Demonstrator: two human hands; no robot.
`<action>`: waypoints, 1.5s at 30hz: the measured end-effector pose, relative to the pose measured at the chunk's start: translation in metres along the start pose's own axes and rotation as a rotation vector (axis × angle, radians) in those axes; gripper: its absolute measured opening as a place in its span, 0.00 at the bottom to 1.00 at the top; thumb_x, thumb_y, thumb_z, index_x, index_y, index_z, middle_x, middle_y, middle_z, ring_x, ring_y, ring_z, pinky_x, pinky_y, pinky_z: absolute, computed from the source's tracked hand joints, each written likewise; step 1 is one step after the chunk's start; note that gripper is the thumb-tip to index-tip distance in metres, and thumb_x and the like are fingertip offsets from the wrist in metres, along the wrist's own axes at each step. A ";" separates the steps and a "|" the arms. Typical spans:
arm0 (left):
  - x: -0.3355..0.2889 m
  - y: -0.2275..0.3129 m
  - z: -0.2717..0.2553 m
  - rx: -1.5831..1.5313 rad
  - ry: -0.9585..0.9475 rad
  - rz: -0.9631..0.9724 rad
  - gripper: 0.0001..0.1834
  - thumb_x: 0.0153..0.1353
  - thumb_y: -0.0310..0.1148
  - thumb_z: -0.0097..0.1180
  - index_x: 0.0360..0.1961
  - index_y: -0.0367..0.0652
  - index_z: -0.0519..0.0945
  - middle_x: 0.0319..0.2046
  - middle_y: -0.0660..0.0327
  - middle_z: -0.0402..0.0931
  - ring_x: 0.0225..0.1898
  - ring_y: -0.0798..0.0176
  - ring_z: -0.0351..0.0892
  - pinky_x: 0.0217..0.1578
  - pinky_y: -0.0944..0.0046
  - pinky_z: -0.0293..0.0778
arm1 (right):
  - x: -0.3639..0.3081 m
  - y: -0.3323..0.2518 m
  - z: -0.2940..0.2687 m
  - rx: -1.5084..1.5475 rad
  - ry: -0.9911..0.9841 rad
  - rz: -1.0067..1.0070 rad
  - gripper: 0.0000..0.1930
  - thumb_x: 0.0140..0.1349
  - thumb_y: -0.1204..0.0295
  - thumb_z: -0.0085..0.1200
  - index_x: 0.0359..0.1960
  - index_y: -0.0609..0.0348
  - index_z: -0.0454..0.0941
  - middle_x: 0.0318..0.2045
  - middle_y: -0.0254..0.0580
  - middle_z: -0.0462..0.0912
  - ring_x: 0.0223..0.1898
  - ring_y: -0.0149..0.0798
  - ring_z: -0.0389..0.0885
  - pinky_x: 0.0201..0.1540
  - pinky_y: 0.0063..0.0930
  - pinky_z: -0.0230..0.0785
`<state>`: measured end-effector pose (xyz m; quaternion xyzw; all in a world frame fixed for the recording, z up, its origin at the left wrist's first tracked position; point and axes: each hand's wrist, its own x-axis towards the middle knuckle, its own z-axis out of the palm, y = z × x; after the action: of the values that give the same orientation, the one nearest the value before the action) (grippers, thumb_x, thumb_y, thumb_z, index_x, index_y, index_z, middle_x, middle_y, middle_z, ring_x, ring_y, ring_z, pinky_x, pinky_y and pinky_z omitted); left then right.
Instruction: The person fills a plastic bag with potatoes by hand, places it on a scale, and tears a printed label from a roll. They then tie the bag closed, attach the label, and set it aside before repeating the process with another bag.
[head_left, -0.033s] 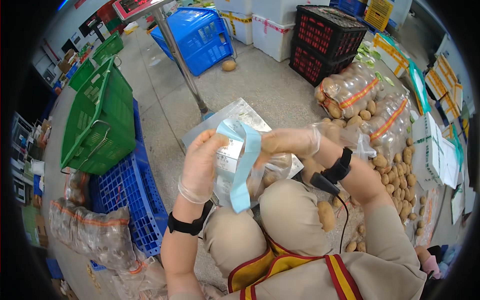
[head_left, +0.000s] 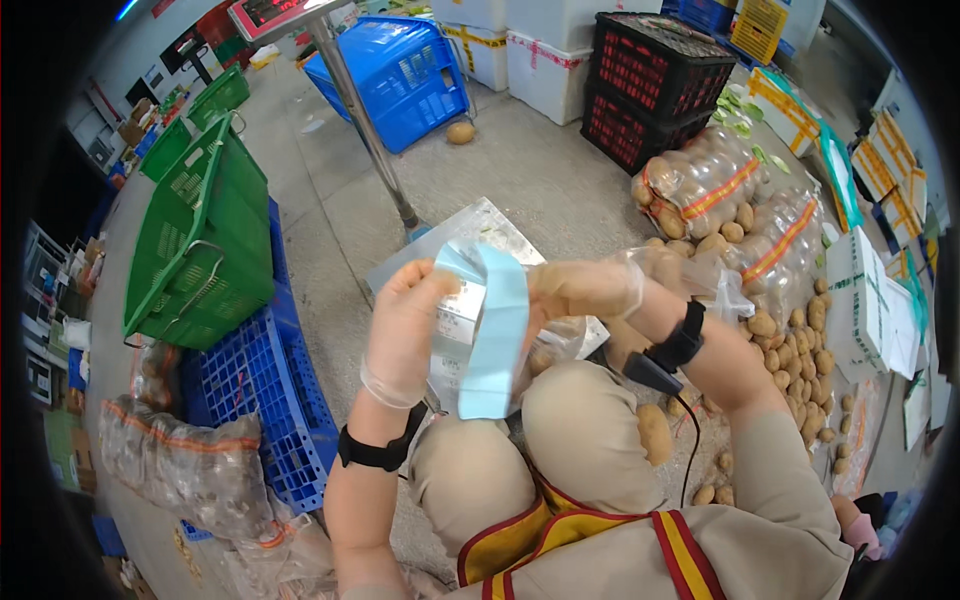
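Note:
In front of my knees, a light blue label strip (head_left: 496, 350) with white printed labels hangs in a loop between my hands. My left hand (head_left: 402, 320), in a clear glove, pinches the strip's upper left part. Also gloved, my right hand (head_left: 585, 288) has its fingers closed at the strip's right edge; its fingertips are partly hidden. Below them a clear plastic bag (head_left: 560, 335) with potatoes rests by the metal platform of a scale (head_left: 490, 222), largely covered by my hands and the strip.
A green basket (head_left: 205, 240) stands on a blue pallet (head_left: 235, 370) at left, near a bag of potatoes (head_left: 190, 460). Bagged potatoes (head_left: 700, 180) and loose potatoes (head_left: 795, 365) lie at right. Beyond the scale's pole (head_left: 360, 125) are a blue basket (head_left: 395, 85) and black crates (head_left: 655, 85).
The hanging part of the label strip has turned, so more of its blue face shows. My hands have barely moved.

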<state>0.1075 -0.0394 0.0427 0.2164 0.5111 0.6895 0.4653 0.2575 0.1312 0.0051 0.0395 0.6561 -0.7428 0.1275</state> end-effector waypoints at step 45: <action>-0.034 -0.003 0.002 0.219 -0.147 0.010 0.18 0.51 0.24 0.54 0.46 0.33 0.75 0.39 0.60 0.78 0.39 0.70 0.75 0.45 0.70 0.68 | 0.030 -0.046 0.024 0.235 0.632 -0.460 0.25 0.58 0.72 0.51 0.56 0.67 0.63 0.37 0.37 0.75 0.36 0.26 0.73 0.44 0.21 0.66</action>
<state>0.1264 -0.0677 0.0464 0.3182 0.5469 0.6142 0.4716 0.2204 0.1084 0.0461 0.1321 0.5655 -0.7731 -0.2552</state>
